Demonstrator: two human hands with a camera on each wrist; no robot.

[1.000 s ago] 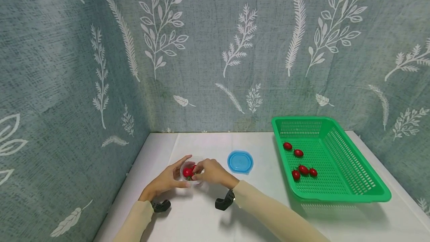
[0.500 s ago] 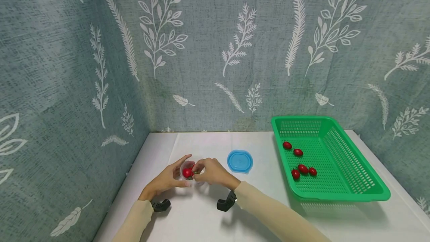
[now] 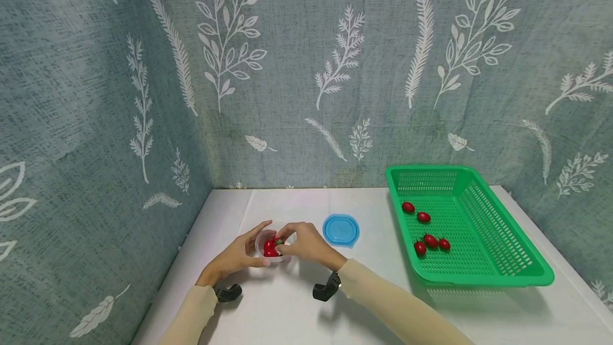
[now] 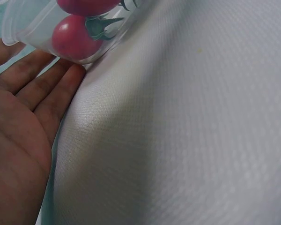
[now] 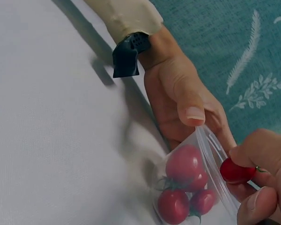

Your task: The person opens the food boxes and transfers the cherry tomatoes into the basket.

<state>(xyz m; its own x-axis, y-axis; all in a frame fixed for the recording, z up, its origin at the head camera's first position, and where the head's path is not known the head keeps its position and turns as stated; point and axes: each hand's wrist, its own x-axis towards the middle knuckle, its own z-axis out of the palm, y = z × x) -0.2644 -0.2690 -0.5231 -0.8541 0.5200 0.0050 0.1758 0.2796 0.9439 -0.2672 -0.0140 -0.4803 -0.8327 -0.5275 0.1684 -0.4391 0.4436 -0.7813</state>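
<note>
My left hand [image 3: 235, 255] curves around a small clear plastic container [image 4: 36, 27] on the white table. In the right wrist view its thumb touches the container's rim, with the fingers on the far side. Several cherry tomatoes [image 5: 173, 206] with green stems lie inside, seen through the wall. My right hand [image 3: 304, 242] pinches another cherry tomato [image 5: 235, 171] between thumb and fingers, at the container's mouth. A green stem shows on that tomato too. Part of the container's opening is hidden behind the right hand in the head view.
A blue lid [image 3: 341, 230] lies flat to the right of the container. Farther right stands a green slotted basket [image 3: 471, 244] with several loose cherry tomatoes [image 3: 430, 241] along its left side. Leaf-patterned grey-green cloth [image 3: 287, 68] walls in the back and left.
My right hand has shifted slightly, and the green stem of its tomato now shows more plainly at the container's mouth. Tomatoes inside look slightly rearranged. My left hand stays around the container.
</note>
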